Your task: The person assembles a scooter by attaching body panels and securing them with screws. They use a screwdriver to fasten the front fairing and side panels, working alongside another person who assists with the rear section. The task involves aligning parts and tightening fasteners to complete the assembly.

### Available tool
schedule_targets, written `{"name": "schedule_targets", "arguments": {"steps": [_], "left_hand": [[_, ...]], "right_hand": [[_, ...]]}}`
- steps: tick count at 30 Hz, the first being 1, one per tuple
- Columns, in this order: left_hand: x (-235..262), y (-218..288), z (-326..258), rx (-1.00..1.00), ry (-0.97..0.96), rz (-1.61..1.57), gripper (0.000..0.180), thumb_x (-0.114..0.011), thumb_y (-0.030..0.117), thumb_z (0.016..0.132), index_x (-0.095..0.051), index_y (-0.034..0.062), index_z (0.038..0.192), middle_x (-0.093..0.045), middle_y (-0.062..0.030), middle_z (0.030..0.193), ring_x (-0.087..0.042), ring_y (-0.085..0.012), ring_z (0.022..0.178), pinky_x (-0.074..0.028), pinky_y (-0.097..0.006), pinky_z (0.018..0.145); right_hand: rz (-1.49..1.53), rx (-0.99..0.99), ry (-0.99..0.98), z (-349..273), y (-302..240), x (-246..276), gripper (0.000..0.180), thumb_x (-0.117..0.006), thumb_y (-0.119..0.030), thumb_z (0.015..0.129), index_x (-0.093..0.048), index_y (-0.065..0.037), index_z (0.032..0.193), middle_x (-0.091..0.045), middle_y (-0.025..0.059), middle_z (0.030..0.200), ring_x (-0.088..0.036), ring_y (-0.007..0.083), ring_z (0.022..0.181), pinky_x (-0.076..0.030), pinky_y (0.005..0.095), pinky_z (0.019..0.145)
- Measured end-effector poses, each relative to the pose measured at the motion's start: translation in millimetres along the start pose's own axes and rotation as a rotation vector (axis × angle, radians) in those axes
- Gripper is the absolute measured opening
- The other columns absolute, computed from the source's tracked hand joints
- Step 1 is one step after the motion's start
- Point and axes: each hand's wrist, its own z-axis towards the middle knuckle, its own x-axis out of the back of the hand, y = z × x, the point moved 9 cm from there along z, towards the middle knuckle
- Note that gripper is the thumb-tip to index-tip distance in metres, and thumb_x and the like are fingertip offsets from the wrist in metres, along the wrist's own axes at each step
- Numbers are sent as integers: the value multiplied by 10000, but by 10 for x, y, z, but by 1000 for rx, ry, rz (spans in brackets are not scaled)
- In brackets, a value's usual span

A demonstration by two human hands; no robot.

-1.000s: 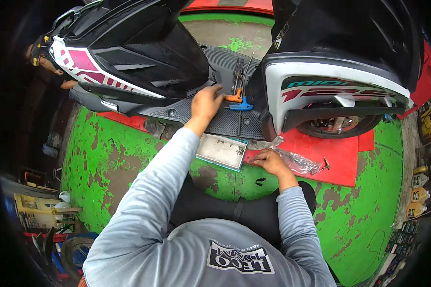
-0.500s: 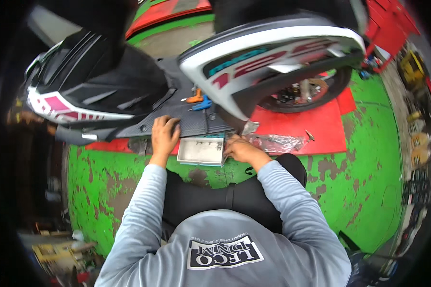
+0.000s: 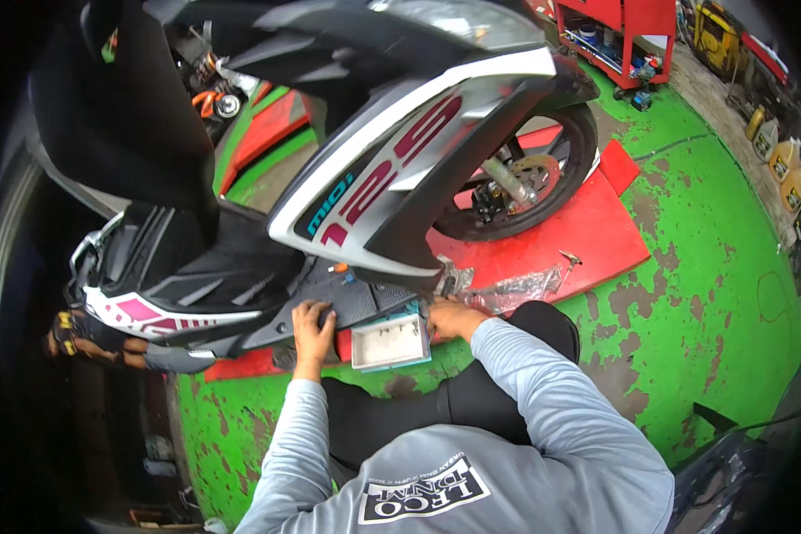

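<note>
A white, pink and black scooter [image 3: 400, 169] stands side-on before me. My left hand [image 3: 312, 336] rests on the edge of its dark footboard [image 3: 343, 298], fingers lightly bent and apart, holding nothing. Between my hands sits a shallow white box [image 3: 390, 345] with a few small dark pieces, like screws, along its far inner side. My right hand [image 3: 454, 319] is at the box's right side, just under the lower tip of the scooter's front panel. Its fingers are curled together, and their tips are partly hidden, so what they hold cannot be made out.
A crumpled clear plastic bag [image 3: 521, 292] and a small metal tool [image 3: 570, 259] lie on the red platform [image 3: 596, 240]. An orange-handled tool [image 3: 338, 267] is on the footboard. Beyond stand a red tool cart [image 3: 618, 44] and yellowish jugs [image 3: 785, 158]. Another person [image 3: 89, 343] appears far left.
My view has swung, bringing more of the scooter and front wheel into sight. Both hands stay beside the white box, nearly unchanged in pose. The blue-handled tool on the footboard is now hidden.
</note>
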Motion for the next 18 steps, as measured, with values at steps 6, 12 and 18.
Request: {"name": "schedule_targets", "arguments": {"steps": [6, 12, 18], "left_hand": [[-51, -54, 12, 63, -49, -29, 264, -737, 231, 842, -745, 74, 1055, -627, -120, 1109, -527, -326, 1102, -430, -426, 998], [-107, -181, 181, 26, -90, -108, 231, -699, 257, 897, -750, 76, 1031, -653, -112, 1004, -568, -309, 999, -419, -411, 950], [-259, -322, -51, 241, -149, -339, 377, -689, 172, 927, -659, 17, 1269, -629, -185, 1312, -574, -313, 1232, -406, -392, 1099]], "right_hand": [[58, 102, 105, -22, -183, 19, 303, -729, -107, 742, -796, -180, 1028, -695, 79, 1198, -510, 282, 1309, -330, 591, 1128], [-80, 94, 151, 16, 2, -59, 286, -727, -154, 763, -788, -191, 1040, -702, 72, 1180, -533, 307, 1262, -336, 594, 1112], [-33, 326, 88, -428, -629, 260, 259, -662, -100, 795, -815, -203, 976, -678, 34, 1048, -549, 232, 1194, -379, 488, 1038]]}}
